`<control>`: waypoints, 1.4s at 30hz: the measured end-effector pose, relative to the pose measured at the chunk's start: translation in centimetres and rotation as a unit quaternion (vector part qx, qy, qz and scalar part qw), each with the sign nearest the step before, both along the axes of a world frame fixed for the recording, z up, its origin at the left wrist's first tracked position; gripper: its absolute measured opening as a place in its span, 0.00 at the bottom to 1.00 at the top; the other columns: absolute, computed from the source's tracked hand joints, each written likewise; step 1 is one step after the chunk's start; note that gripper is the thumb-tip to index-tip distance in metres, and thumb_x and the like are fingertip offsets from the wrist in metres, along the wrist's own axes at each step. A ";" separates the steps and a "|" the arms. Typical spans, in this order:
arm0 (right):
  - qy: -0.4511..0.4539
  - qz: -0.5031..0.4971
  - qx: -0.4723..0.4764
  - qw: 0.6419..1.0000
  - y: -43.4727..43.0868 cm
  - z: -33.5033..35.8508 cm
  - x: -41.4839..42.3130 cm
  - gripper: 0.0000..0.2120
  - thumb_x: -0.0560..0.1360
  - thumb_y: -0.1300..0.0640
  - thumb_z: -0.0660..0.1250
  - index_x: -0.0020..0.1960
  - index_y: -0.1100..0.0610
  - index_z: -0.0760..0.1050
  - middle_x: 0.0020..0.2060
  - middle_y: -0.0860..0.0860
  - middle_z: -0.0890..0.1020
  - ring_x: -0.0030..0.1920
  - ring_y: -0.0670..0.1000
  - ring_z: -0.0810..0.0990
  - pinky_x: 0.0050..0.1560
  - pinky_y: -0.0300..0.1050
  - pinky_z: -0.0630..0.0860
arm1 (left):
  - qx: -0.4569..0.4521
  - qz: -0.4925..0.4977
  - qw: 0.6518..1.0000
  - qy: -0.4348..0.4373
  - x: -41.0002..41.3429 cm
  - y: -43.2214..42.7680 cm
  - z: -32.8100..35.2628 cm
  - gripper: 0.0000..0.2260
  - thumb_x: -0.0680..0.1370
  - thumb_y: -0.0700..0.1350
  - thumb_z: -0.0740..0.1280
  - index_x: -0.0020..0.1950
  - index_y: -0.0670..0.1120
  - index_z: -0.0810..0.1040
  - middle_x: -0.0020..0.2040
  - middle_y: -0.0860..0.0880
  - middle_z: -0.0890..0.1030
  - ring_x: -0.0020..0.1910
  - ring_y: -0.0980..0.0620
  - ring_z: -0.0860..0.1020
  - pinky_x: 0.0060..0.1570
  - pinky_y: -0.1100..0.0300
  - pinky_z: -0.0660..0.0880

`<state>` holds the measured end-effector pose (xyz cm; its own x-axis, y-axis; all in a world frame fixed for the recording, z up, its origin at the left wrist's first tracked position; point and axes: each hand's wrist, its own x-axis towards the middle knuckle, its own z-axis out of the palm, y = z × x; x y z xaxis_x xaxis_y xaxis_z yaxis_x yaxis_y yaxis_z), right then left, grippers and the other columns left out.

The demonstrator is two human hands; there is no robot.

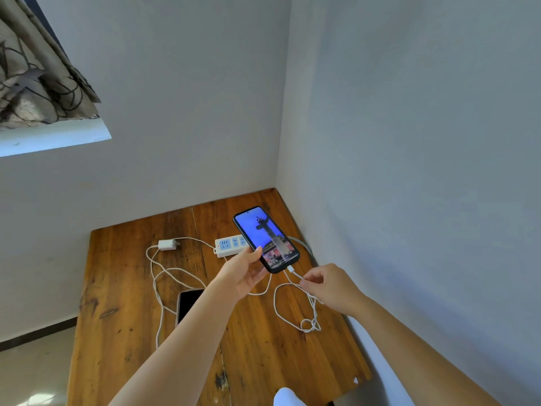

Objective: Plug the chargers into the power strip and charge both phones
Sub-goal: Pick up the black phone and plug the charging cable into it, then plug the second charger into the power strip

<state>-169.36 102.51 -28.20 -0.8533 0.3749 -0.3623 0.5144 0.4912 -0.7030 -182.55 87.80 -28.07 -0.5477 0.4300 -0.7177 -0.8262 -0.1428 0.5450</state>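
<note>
No text, brand or number can be read: the lit phone (267,239) held in the left hand (243,272) shows only a picture, and the power strip (229,246) beyond it bears no legible marking.

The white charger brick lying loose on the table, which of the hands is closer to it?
Left. The left hand, holding the lit phone, is just right of the charger brick. The right hand, pinching the white cable, is farther right.

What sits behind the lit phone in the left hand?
The white power strip on the wooden table lies behind the lit phone. Its left sockets show, empty; its right end is covered, so anything plugged there cannot be seen.
</note>
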 end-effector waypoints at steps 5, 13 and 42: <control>-0.073 -0.004 0.068 0.995 0.7 -2.8 1.5 0.08 0.76 0.54 0.65 0.48 0.54 0.82 0.42 0.50 0.82 0.43 0.47 0.80 0.44 0.40 0.77 | -0.046 -0.074 0.996 0.018 1.3 2.5 -1.8 0.14 0.80 0.39 0.63 0.65 0.47 0.71 0.52 0.43 0.81 0.48 0.48 0.81 0.39 0.56 0.79; -0.184 -0.020 0.067 0.980 1.5 -7.9 5.3 0.14 0.77 0.57 0.62 0.32 0.55 0.73 0.29 0.50 0.72 0.31 0.49 0.72 0.30 0.39 0.65 | -0.104 -0.134 0.985 -0.022 4.7 5.6 -9.6 0.18 0.80 0.37 0.63 0.69 0.44 0.71 0.53 0.44 0.81 0.51 0.47 0.81 0.49 0.52 0.79; -0.192 -0.017 0.027 0.981 2.8 -15.2 4.2 0.14 0.79 0.53 0.61 0.63 0.54 0.74 0.58 0.53 0.79 0.50 0.48 0.79 0.39 0.38 0.77 | -0.331 -0.175 0.925 0.068 5.6 7.5 -17.5 0.08 0.80 0.39 0.61 0.54 0.42 0.79 0.41 0.48 0.78 0.42 0.51 0.78 0.45 0.57 0.78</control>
<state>-165.19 105.30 -43.42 -0.6448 0.4276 -0.6335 0.7525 0.5004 -0.4282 -176.94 95.32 -45.54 -0.5626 0.0886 -0.8220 -0.6760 0.5232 0.5190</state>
